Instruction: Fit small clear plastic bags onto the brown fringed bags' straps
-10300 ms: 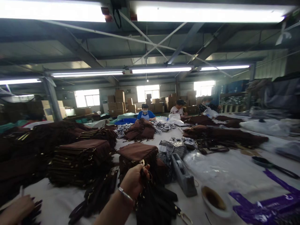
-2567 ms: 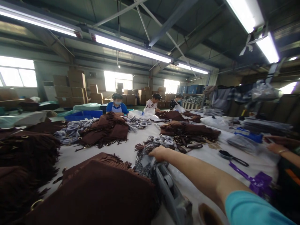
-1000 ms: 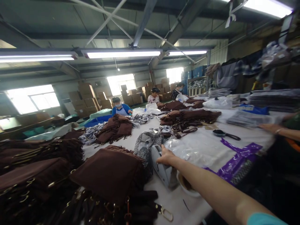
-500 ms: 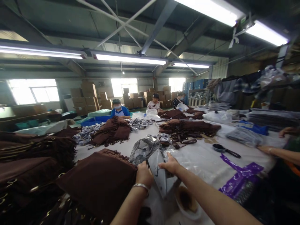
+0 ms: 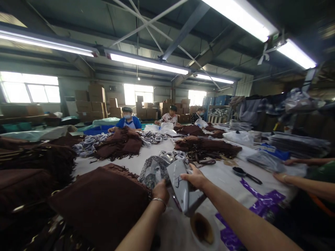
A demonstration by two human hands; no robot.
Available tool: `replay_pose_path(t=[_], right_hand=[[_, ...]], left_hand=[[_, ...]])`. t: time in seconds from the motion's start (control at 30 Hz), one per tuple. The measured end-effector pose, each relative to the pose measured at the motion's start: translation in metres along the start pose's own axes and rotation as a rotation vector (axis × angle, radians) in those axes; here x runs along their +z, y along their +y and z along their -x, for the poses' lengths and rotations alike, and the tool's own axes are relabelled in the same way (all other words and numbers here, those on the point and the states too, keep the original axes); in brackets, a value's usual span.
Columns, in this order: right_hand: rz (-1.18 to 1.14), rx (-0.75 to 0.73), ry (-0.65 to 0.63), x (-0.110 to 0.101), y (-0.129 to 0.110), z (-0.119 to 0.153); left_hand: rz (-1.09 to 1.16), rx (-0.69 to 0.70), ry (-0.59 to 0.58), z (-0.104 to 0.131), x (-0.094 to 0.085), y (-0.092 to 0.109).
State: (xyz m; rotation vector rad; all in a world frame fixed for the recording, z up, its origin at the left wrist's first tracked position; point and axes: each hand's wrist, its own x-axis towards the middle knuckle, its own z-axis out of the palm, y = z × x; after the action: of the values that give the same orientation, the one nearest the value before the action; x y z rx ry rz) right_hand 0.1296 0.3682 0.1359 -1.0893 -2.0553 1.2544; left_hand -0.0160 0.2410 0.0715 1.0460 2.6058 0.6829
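My right hand [image 5: 195, 178] is closed around a light grey, hard-edged object [image 5: 178, 186] with a dark hook-shaped mark, tilted above the table; its kind is unclear. Just left of it, my left hand [image 5: 160, 192] has curled fingers, and what they hold, if anything, is hidden. A glittery grey-and-black item with clear plastic in it [image 5: 153, 170] lies beyond my left hand. Below the grey object sits a brown, round-centred thing in a pale surround [image 5: 201, 228], perhaps a tape roll. A brown fringed bag [image 5: 102, 198] lies left of my left wrist.
More brown bags [image 5: 206, 146] and grey rings [image 5: 90, 144] cover the table further off. A black-handled round object [image 5: 246, 174] and purple plastic packaging [image 5: 264, 204] lie right. A co-worker's hand [image 5: 281, 177] reaches in there; several people sit across the table.
The grey object has turned and now shows its marked face more fully. My left hand has come away from its edge. The whole view has shifted slightly.
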Motion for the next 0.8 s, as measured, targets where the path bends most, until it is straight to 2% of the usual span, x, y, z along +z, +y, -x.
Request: replay_pose_path(t=[0.1,0.23,0.4,0.57,0.67,0.8], right_hand=[[0.061,-0.035,0.013,-0.003,-0.007,-0.003],[0.261,-0.094,0.066,0.004,-0.012,-0.011],[0.418,-0.069,0.061,0.033,-0.014,-0.010],[0.517,-0.013,0.023,0.063,-0.004,0.000],[0.567,0.022,0.015,0.070,0.004,0.005],[0.620,0.058,0.018,0.075,0.006,0.006]], left_hand=[[-0.090,0.195,-0.101,0.031,0.007,-0.002],[-0.171,0.310,-0.165,0.061,0.011,-0.005],[-0.165,0.322,-0.134,0.074,0.020,-0.008],[-0.140,0.341,-0.144,0.093,0.029,-0.025],[-0.115,0.358,-0.159,0.103,0.032,-0.034],[-0.055,0.378,-0.213,0.112,0.032,-0.035]])
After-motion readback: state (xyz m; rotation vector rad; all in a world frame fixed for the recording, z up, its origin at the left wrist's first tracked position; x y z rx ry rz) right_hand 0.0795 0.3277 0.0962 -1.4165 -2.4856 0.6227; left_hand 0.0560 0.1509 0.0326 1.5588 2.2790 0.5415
